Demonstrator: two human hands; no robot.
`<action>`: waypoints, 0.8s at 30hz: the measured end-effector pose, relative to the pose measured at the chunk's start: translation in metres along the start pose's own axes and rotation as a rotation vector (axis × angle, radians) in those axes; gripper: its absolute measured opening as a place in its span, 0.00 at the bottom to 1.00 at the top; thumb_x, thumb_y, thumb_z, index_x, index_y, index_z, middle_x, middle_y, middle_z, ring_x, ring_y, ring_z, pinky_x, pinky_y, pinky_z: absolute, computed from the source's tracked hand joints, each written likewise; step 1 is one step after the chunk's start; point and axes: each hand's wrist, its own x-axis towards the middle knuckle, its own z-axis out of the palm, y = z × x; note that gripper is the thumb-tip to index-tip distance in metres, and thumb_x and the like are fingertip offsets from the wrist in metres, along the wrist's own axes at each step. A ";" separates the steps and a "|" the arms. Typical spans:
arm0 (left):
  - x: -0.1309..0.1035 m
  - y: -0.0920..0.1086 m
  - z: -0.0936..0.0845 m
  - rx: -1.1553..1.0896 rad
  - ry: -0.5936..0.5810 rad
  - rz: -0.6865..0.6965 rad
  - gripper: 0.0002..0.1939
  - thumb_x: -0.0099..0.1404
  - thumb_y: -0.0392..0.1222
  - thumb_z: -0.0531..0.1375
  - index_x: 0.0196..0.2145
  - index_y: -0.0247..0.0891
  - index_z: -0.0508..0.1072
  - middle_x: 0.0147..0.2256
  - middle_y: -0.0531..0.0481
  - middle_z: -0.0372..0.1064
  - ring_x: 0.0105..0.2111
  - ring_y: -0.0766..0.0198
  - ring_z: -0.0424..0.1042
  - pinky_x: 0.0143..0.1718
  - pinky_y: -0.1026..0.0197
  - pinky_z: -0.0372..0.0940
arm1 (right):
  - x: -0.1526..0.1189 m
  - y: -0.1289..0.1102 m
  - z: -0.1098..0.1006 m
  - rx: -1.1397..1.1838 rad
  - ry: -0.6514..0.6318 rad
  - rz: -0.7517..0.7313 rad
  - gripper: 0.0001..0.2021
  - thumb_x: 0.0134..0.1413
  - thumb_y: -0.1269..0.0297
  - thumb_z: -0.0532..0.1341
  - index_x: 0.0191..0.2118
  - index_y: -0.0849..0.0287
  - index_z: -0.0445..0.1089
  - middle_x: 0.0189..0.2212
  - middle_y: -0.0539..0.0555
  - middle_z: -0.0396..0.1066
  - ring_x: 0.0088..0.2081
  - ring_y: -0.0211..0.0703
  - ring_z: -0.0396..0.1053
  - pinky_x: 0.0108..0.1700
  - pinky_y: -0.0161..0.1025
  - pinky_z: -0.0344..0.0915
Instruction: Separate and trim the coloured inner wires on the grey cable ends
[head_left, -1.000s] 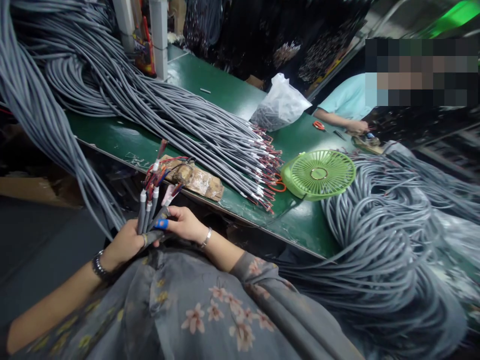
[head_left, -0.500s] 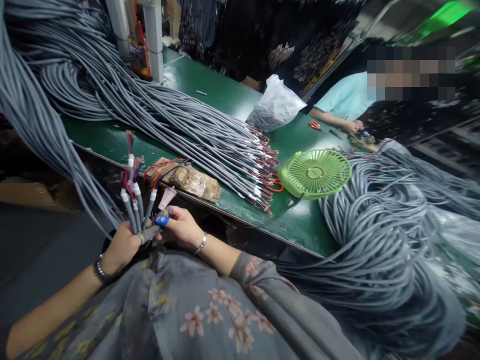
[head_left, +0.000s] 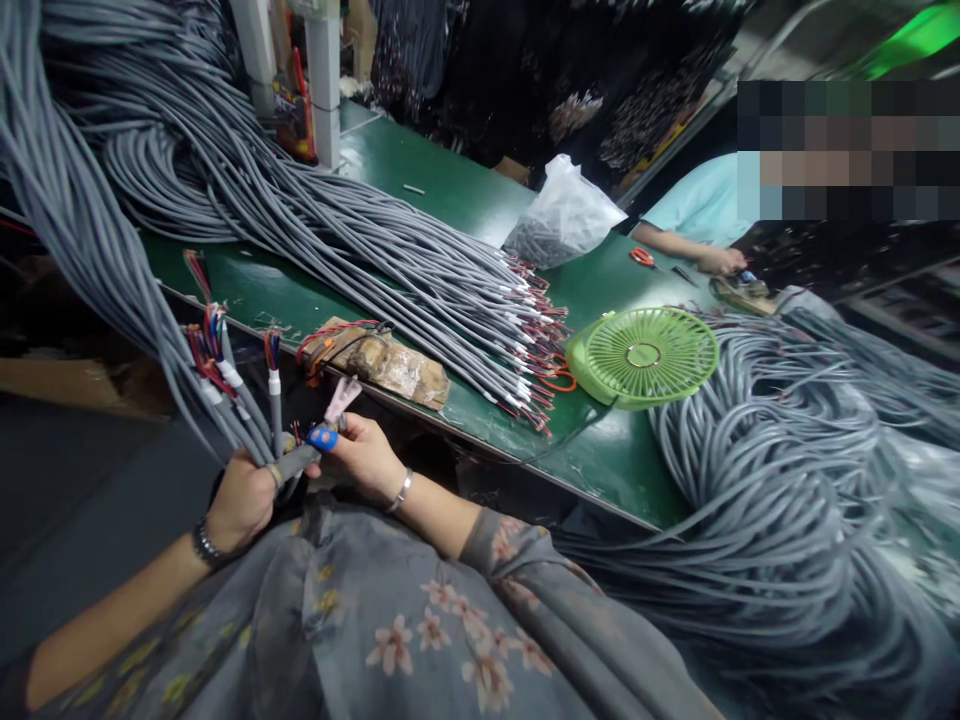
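Note:
My left hand is closed around several grey cables whose stripped ends fan upward, showing coloured wires above white wraps. Its thumb wears a grey cover and points toward the other hand. My right hand, with blue tape on the thumb, pinches at a cable end where small wire tips stick up; its fingers partly hide the spot. A pale pink clip-like piece stands just above the right fingers. Beyond it, a tape-wrapped wooden block lies on the bench edge.
A long bundle of grey cables lies across the green bench. A green fan, a plastic bag and orange-handled scissors sit on it. Coiled cables fill the right side. A co-worker's hand works at the far side.
The cable ends in my left hand have swung left and spread apart, one standing separate. Both hands stay close together. The whole view has shifted slightly.

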 end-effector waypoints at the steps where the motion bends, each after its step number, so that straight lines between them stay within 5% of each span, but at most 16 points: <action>1: 0.000 0.001 0.001 0.004 0.012 0.004 0.24 0.42 0.63 0.80 0.13 0.45 0.78 0.20 0.45 0.81 0.27 0.51 0.80 0.38 0.52 0.75 | 0.001 0.001 0.000 -0.001 0.005 -0.006 0.33 0.37 0.34 0.84 0.30 0.55 0.71 0.23 0.47 0.75 0.26 0.39 0.70 0.31 0.36 0.63; 9: -0.002 0.011 0.006 -0.115 0.043 0.036 0.22 0.42 0.61 0.80 0.12 0.45 0.79 0.19 0.45 0.80 0.25 0.52 0.80 0.36 0.53 0.77 | 0.003 0.011 -0.017 0.114 -0.100 0.050 0.30 0.38 0.40 0.87 0.34 0.56 0.76 0.27 0.47 0.75 0.29 0.37 0.68 0.35 0.37 0.68; 16: -0.005 0.018 0.004 -0.129 -0.005 -0.045 0.15 0.40 0.52 0.82 0.16 0.44 0.83 0.19 0.45 0.80 0.23 0.55 0.78 0.30 0.57 0.72 | 0.021 -0.007 -0.032 0.207 -0.031 0.157 0.26 0.66 0.36 0.72 0.36 0.57 0.78 0.31 0.52 0.76 0.31 0.40 0.68 0.35 0.36 0.71; 21: 0.000 0.024 0.011 -0.093 -0.077 -0.022 0.15 0.44 0.53 0.81 0.16 0.44 0.83 0.20 0.45 0.81 0.25 0.56 0.78 0.32 0.57 0.72 | 0.029 -0.006 -0.024 0.109 0.065 -0.063 0.31 0.61 0.29 0.74 0.36 0.58 0.81 0.27 0.50 0.74 0.30 0.40 0.67 0.37 0.38 0.70; 24: 0.003 0.023 0.014 -0.089 -0.081 -0.019 0.15 0.45 0.53 0.80 0.16 0.44 0.83 0.20 0.46 0.81 0.25 0.56 0.78 0.35 0.56 0.73 | 0.029 -0.005 -0.019 0.164 0.068 -0.054 0.32 0.58 0.28 0.75 0.37 0.57 0.81 0.26 0.49 0.74 0.30 0.40 0.67 0.36 0.38 0.71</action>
